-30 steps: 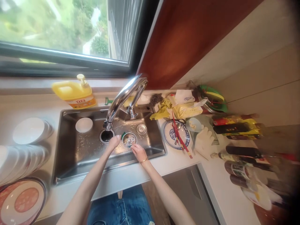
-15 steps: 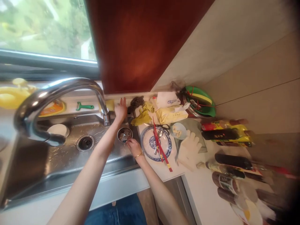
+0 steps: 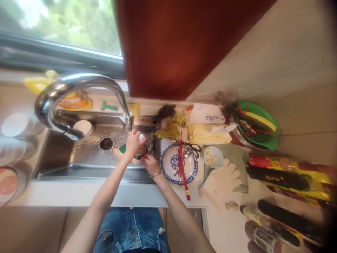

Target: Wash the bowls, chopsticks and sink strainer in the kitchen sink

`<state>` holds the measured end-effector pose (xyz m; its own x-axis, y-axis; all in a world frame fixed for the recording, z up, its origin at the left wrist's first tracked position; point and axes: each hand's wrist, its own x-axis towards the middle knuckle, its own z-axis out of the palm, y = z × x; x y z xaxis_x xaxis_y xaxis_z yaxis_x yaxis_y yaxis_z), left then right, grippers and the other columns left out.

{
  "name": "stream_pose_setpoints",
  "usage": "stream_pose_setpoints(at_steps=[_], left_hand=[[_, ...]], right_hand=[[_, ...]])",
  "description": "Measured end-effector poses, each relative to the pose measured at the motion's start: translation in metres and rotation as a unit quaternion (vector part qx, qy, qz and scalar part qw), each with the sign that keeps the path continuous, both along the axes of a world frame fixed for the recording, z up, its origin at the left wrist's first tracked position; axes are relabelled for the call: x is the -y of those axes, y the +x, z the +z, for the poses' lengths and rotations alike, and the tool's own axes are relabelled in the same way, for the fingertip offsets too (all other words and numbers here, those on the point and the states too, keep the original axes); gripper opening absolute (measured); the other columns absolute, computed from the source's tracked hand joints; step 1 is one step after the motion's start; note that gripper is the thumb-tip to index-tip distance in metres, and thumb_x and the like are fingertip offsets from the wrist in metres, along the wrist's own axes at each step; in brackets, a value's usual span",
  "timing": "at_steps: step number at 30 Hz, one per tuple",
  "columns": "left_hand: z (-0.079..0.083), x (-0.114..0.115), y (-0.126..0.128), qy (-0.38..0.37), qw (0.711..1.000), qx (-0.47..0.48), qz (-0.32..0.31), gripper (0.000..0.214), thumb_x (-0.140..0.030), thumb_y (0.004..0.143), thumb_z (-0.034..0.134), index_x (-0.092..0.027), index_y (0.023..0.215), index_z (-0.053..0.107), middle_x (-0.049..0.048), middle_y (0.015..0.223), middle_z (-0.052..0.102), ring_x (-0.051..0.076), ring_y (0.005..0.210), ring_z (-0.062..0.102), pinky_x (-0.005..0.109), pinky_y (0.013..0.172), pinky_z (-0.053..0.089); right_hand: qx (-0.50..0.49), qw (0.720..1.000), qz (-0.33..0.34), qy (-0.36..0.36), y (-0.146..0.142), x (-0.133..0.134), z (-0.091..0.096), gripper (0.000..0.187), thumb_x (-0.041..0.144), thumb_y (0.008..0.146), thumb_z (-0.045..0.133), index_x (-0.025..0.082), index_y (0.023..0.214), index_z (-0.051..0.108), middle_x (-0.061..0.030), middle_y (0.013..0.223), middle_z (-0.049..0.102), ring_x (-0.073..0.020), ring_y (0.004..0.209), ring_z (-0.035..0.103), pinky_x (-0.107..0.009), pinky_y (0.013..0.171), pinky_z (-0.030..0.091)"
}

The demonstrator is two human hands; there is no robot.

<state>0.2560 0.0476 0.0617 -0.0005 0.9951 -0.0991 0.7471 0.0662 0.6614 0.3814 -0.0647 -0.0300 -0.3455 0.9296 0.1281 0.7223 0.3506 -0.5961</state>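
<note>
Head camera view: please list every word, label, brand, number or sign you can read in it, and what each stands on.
No text reads clearly.
White packaging: blue lettering, too blurred.
Yellow packaging: marks too small.
Yellow bottle: label partly behind the tap, unreadable.
Dark packet: pale marks, too blurred.
Brown bottle: label too blurred.

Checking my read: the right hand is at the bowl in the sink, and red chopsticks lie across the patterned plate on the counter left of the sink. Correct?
Not quite: the head view shows the plate on the counter right of the sink. The right hand is at the bowl, and red chopsticks lie across the plate.
</note>
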Motion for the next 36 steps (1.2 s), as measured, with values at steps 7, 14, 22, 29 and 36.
stream_pose_setpoints(at_steps=[7,14,22,29,36], left_hand=[[0.036,0.076,-0.068,-0.064,0.784,0.559,0.264,0.033,-0.049,0.086,0.064,-0.019,0.1,0.059,0.0012,0.081,0.062,0.014,0.07,0.058,0.025,0.065,0.046],[0.074,0.138,-0.115,-0.01,0.623,0.7,0.35,0.04,-0.052,0.086,0.068,-0.019,0.109,0.066,0.0052,0.093,0.071,0.018,0.084,0.065,0.028,0.073,0.052],[0.085,0.247,-0.207,0.197,0.597,0.576,0.522,0.028,-0.021,0.066,0.075,-0.02,0.092,0.065,-0.0038,0.073,0.063,0.009,0.061,0.057,0.019,0.053,0.042],[0.101,0.441,-0.328,0.378,0.5,0.473,0.619,0.03,-0.042,0.071,0.074,-0.019,0.087,0.062,-0.0027,0.069,0.059,0.007,0.051,0.049,0.017,0.041,0.03],[0.092,0.674,-0.399,0.448,0.436,0.384,0.679,0.045,-0.017,0.057,0.063,-0.022,0.102,0.063,-0.0007,0.089,0.066,0.012,0.075,0.057,0.021,0.062,0.045]], right_hand=[[-0.07,0.987,0.118,0.082,-0.018,-0.003,0.039,0.027,0.018,0.101,0.05,0.022,0.093,0.076,-0.0082,0.093,0.072,-0.018,0.09,0.068,-0.028,0.082,0.056],[-0.125,0.96,0.193,0.159,-0.064,-0.004,0.063,0.026,0.022,0.102,0.05,0.022,0.097,0.076,-0.0085,0.089,0.072,-0.0186,0.088,0.069,-0.029,0.078,0.058],[-0.147,0.918,0.336,0.154,-0.165,0.04,0.09,0.021,0.02,0.098,0.057,0.025,0.1,0.077,-0.0077,0.093,0.073,-0.0184,0.089,0.07,-0.029,0.081,0.058],[-0.201,0.829,0.509,0.119,-0.334,0.176,0.106,0.021,0.02,0.098,0.057,0.024,0.099,0.078,-0.0078,0.094,0.074,-0.018,0.088,0.07,-0.028,0.084,0.058],[-0.215,0.724,0.654,-0.039,-0.514,0.377,0.103,0.022,0.029,0.095,0.059,0.021,0.091,0.08,-0.0095,0.093,0.076,-0.0204,0.089,0.071,-0.032,0.086,0.058]])
